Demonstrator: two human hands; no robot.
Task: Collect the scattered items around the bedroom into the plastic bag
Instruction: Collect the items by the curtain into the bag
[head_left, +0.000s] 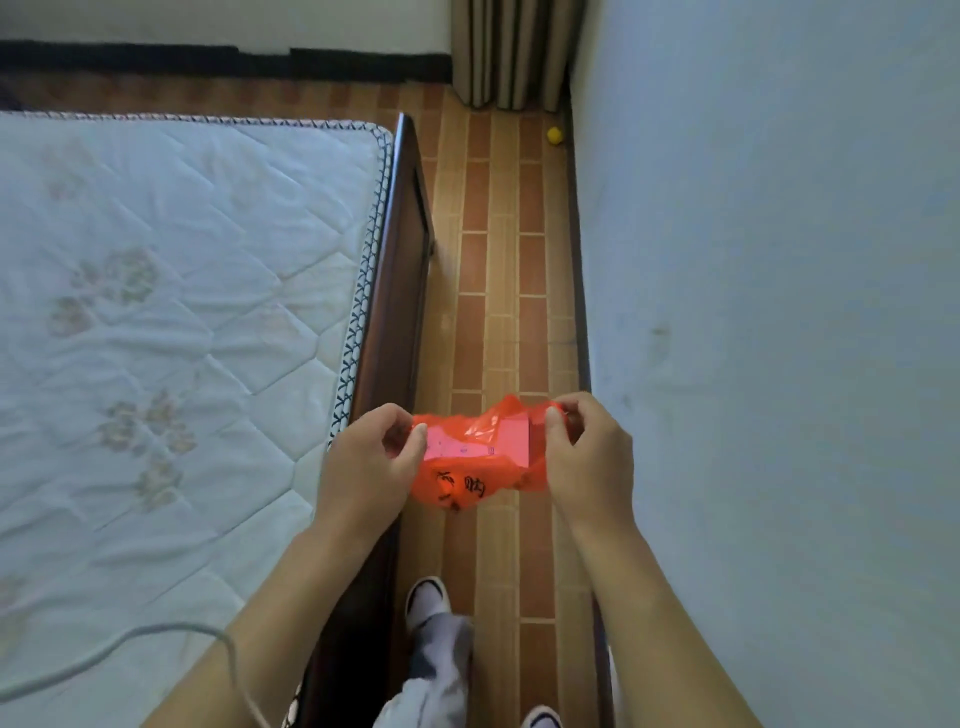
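A red plastic bag (475, 478) with black printed characters hangs between my two hands above the floor strip beside the bed. My left hand (366, 460) pinches its left rim and my right hand (589, 452) pinches its right rim, so the mouth is stretched wide. Through the thin plastic a pinkish boxy item (472, 441) shows inside the bag. Far down the floor, close to the wall and the curtain, lies a small yellow object (554, 135).
A bed with a white quilted mattress (171, 322) and dark wooden frame (400, 291) fills the left. A pale wall (769, 291) bounds the right, leaving a narrow tiled floor strip (498, 270). A curtain (511, 52) hangs at the far end. A grey cable (130, 639) lies on the mattress. My feet (426, 597) stand below.
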